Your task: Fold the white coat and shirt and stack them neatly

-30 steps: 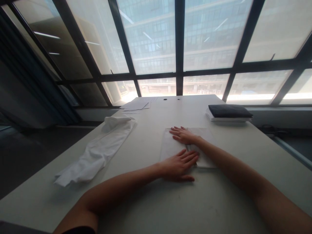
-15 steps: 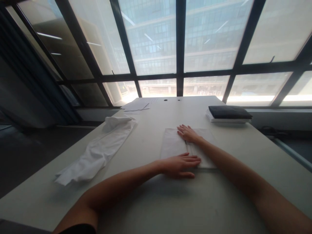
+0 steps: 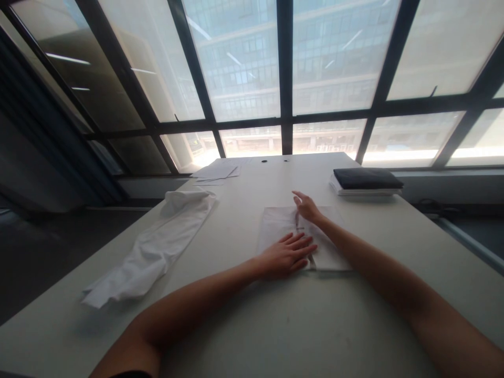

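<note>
A folded white garment lies flat on the white table, with a dark narrow gap down its middle. Across its near middle part rests my left hand, palm down with the fingers spread. My right hand is over the garment's far edge, slightly raised. Its index finger points out to the left and the other fingers are bent beneath; I see nothing held in it. Whether its lower fingertips touch the cloth cannot be made out.
A second white garment lies long and wrinkled on the table's left. Paper sheets are at the far left. At the right stands a stack of white folded cloth with a dark folded piece on top. Windows rise behind the table.
My left hand has slid slightly away from me, up over the garment. My right hand has lifted from lying flat, its fingers now partly bent. The view has shifted a little.
</note>
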### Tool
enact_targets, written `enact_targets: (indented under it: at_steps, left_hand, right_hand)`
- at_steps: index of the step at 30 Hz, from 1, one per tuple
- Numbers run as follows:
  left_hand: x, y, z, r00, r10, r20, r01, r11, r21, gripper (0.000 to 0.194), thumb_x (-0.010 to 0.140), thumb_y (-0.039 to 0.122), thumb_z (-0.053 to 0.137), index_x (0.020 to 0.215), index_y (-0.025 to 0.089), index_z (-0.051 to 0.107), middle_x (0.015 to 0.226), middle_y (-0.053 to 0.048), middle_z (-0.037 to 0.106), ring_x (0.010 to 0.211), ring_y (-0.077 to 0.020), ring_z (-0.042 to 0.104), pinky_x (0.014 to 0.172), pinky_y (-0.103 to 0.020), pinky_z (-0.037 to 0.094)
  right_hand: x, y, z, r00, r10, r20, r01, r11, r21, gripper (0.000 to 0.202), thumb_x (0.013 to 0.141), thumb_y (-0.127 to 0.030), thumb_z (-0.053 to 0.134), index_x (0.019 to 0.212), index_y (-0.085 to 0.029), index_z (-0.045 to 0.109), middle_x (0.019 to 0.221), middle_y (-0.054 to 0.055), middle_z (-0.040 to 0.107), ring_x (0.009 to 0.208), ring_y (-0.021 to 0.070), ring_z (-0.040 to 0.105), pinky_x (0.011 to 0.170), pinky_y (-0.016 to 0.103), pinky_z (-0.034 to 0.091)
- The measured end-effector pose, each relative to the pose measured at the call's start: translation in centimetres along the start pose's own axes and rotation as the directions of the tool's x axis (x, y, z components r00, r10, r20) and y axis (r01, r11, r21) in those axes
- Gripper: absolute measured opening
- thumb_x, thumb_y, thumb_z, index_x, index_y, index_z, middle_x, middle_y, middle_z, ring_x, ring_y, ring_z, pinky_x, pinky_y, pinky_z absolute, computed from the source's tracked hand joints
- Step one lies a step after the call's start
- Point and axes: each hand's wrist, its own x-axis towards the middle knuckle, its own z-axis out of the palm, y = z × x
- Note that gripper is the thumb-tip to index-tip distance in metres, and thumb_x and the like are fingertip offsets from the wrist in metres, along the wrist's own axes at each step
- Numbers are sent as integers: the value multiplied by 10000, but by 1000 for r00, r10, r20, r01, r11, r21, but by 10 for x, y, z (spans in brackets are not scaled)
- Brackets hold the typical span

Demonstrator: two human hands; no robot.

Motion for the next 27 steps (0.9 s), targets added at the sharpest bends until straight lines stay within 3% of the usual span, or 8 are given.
enact_targets:
  at_steps: [3,6,9,12,14,17,21,27]
  left_hand:
    - [0,2,-3,1000,-1,4,1,1000,10,514,1047,466,285,1548,352,282,1628,12,226,1519,-237,96,1234,-465,89]
    - [0,2,-3,1000,4,3,-4,1000,15,497,1047,461,286,1530,353,329,1625,11,238,1519,-244,101,1234,-468,83]
    - [0,1,-2,1000,4,-3,-4,1000,12,491,1046,460,291,1520,348,353,1624,2,242,1517,-254,116,1231,-481,90]
    - [1,0,0,1000,9,2,-9,1000,4,496,1047,458,287,1522,335,354,1630,-8,223,1516,-262,116,1229,-488,98]
    - [2,-1,0,1000,8,10,-8,1000,-4,509,1046,461,282,1529,314,345,1634,-20,205,1517,-261,107,1230,-482,92]
    - [4,-3,0,1000,-11,27,12,1000,-29,599,1037,488,286,1570,218,244,1637,-79,172,1520,-242,95,1235,-438,83]
    - [4,-3,2,997,-69,29,70,998,-8,736,1019,539,280,1580,88,122,1639,-154,94,1523,-222,12,1235,-396,36]
    - [4,-2,7,981,-194,-7,194,978,72,851,974,631,298,1574,63,91,1638,-180,35,1514,-289,-69,1221,-462,-3]
  right_hand:
    - [12,12,-29,963,117,-243,-96,991,95,434,907,-264,398,1218,-132,671,1250,127,681,1201,244,598,1083,422,408]
    - [8,29,-60,947,164,-277,-155,986,57,404,832,-218,452,1129,-112,705,1146,150,716,1083,262,650,1011,430,461]
    - [-12,46,-88,945,240,-222,-257,965,-49,396,768,-190,505,1088,-98,718,1075,168,729,939,267,686,919,426,503]
    - [-40,58,-112,933,319,-167,-345,925,-160,359,755,-192,552,1055,-99,725,1019,158,735,915,257,684,903,387,497]
    - [-58,61,-126,912,404,-70,-409,891,-198,321,773,-209,580,1039,-100,725,980,143,736,892,243,680,874,351,502]
    - [-80,54,-142,827,554,95,-541,830,-133,279,809,-252,609,1030,-115,712,909,115,725,832,221,672,758,308,529]
    - [-93,33,-158,683,683,258,-720,689,83,290,809,-278,665,1066,-143,667,928,111,704,785,199,662,628,280,553]
    - [-94,22,-166,590,693,414,-799,575,175,228,777,-291,765,903,-143,647,829,92,693,657,151,656,622,265,580]
